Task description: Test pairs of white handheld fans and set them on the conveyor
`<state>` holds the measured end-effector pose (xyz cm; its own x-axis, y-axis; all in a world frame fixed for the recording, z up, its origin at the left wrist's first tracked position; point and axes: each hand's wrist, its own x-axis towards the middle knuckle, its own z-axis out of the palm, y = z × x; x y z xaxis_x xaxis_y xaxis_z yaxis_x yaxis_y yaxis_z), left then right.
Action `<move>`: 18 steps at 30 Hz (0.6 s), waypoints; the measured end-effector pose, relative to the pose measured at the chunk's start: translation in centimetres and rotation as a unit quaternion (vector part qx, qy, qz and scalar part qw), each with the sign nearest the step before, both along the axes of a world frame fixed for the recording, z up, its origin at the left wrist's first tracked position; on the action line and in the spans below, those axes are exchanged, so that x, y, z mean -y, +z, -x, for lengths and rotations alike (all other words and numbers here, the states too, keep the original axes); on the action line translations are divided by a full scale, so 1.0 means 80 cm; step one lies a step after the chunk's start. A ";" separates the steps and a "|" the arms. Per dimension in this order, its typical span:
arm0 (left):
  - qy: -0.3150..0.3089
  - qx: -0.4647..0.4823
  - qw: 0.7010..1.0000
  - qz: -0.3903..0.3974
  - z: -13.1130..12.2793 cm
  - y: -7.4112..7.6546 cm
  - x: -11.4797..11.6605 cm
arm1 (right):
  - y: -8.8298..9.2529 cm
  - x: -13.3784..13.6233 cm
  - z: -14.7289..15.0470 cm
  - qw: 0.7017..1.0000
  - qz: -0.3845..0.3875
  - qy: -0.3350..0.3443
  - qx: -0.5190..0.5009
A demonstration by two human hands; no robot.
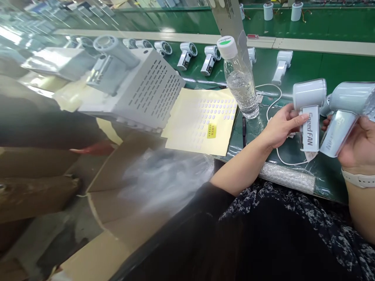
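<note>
Over the glossy green tabletop (pixel 331 173), a whitish plastic handheld fan lettered "FAN" (pixel 314 125) was gripped by the left hand (pixel 278 127), while a pale-blue plastic handheld fan (pixel 348 99) was clasped by the right hand (pixel 357 146).

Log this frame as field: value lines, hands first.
left_side: left hand holds a pale-blue plastic handheld fan marked "FAN"
right_side: right hand holds a second pale-blue plastic fan
sheet: yellow paper sheet bearing white oval stickers
bottle: clear plastic bottle, white cap, beside the sheet
box: white slotted box, beyond the sheet's left edge
image: left part blurred
</note>
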<state>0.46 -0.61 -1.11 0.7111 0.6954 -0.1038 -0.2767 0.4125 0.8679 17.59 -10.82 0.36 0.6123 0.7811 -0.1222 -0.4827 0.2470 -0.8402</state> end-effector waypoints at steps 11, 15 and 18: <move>0.005 -0.027 0.999 -0.026 0.000 -0.004 -0.004 | -0.005 -0.007 -0.005 0.999 0.030 0.000 0.045; -0.003 -0.027 0.999 -0.030 -0.001 -0.006 -0.006 | -0.004 -0.005 -0.006 0.998 0.044 0.000 0.041; -0.003 -0.025 0.999 -0.032 -0.001 -0.009 -0.008 | 0.000 -0.003 -0.003 0.998 0.044 0.001 0.036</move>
<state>0.54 0.00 -1.79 0.7103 0.6976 -0.0942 -0.2303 0.3568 0.9054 17.84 -10.61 0.35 0.6208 0.7703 -0.1455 -0.4198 0.1699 -0.8916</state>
